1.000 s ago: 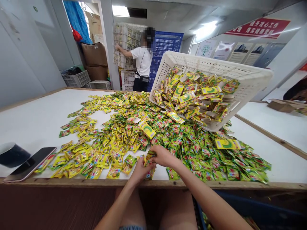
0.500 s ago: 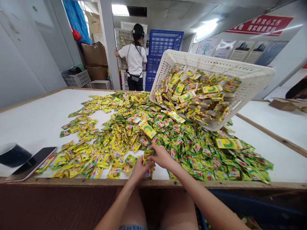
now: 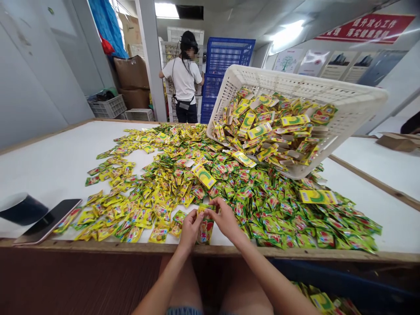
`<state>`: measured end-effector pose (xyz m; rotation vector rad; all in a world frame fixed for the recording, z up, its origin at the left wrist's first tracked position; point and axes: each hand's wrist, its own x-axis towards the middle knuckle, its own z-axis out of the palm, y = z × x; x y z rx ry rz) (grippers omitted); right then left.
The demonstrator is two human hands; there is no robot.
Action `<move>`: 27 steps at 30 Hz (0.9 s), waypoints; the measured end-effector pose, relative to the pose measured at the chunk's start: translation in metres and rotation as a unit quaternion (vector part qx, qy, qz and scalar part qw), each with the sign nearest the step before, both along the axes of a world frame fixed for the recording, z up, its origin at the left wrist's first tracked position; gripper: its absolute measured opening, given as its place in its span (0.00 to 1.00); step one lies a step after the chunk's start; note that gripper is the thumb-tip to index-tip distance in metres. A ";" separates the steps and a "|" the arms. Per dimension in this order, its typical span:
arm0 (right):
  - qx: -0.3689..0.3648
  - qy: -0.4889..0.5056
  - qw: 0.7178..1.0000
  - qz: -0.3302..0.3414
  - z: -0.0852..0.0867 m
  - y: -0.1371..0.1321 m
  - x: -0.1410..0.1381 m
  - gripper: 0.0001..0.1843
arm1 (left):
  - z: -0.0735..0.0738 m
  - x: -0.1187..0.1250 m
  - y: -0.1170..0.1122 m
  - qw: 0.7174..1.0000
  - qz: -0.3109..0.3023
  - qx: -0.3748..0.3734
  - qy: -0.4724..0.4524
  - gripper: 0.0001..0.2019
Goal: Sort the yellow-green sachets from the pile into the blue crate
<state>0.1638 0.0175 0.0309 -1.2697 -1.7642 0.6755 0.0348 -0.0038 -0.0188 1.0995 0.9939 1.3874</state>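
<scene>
My left hand (image 3: pixel 190 228) and my right hand (image 3: pixel 225 221) meet near the table's front edge, fingers pinched around the top of a small printed box (image 3: pixel 205 231). Its red and green face shows below my fingers, while its yellow-green upper end is partly covered by them. Small yellow sachets (image 3: pixel 144 216) lie left of my hands, and a thick heap of green sachets (image 3: pixel 272 210) spreads to the right. Just beyond my fingers, a yellow box (image 3: pixel 203 175) rests on the sachets. Another yellow box (image 3: pixel 317 197) lies on the green heap.
A white basket (image 3: pixel 295 78) of small boxes leans tilted over the heap. At left are a phone (image 3: pixel 49 221) and a dark cup (image 3: pixel 23 209). A person (image 3: pixel 185 81) stands beyond the table by blue crates (image 3: pixel 228 57). A wooden rim (image 3: pixel 131 247) edges the table.
My hands have shifted to the upper end of the small box, uncovering more of its red and green face. The person at the back has turned slightly. The view has shifted a little.
</scene>
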 end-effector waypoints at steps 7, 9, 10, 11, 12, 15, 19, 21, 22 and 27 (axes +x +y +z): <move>0.102 -0.075 0.991 -0.044 -0.010 -0.010 -0.001 0.04 | 0.003 -0.003 -0.003 0.998 -0.046 0.024 0.031 0.10; 0.112 -0.084 0.989 -0.040 -0.010 -0.014 -0.002 0.03 | 0.003 -0.004 -0.004 0.998 -0.049 0.030 0.036 0.11; 0.114 -0.089 0.989 -0.036 -0.009 -0.015 -0.002 0.04 | 0.003 -0.004 -0.004 0.998 -0.049 0.029 0.036 0.11; 0.114 -0.095 0.989 -0.029 -0.008 -0.015 -0.001 0.04 | 0.003 -0.004 -0.005 0.998 -0.049 0.025 0.034 0.11; 0.111 -0.102 0.988 -0.020 -0.006 -0.015 0.000 0.05 | 0.003 -0.004 -0.005 0.998 -0.051 0.021 0.033 0.11; 0.090 -0.131 0.987 0.009 0.003 -0.011 0.005 0.07 | 0.004 -0.003 -0.004 0.997 -0.060 0.017 0.039 0.12; 0.050 -0.162 0.984 0.061 0.017 -0.001 0.004 0.03 | 0.004 -0.002 -0.003 0.996 -0.066 0.031 0.057 0.12; 0.041 -0.166 0.982 0.074 0.018 0.003 0.000 0.06 | 0.003 -0.002 -0.002 0.995 -0.066 0.036 0.058 0.12; 0.042 -0.168 0.982 0.071 0.018 0.004 -0.002 0.06 | 0.003 -0.003 -0.002 0.996 -0.064 0.039 0.057 0.12; 0.053 -0.170 0.982 0.060 0.009 0.006 -0.008 0.04 | 0.004 -0.004 -0.002 0.996 -0.050 0.041 0.057 0.11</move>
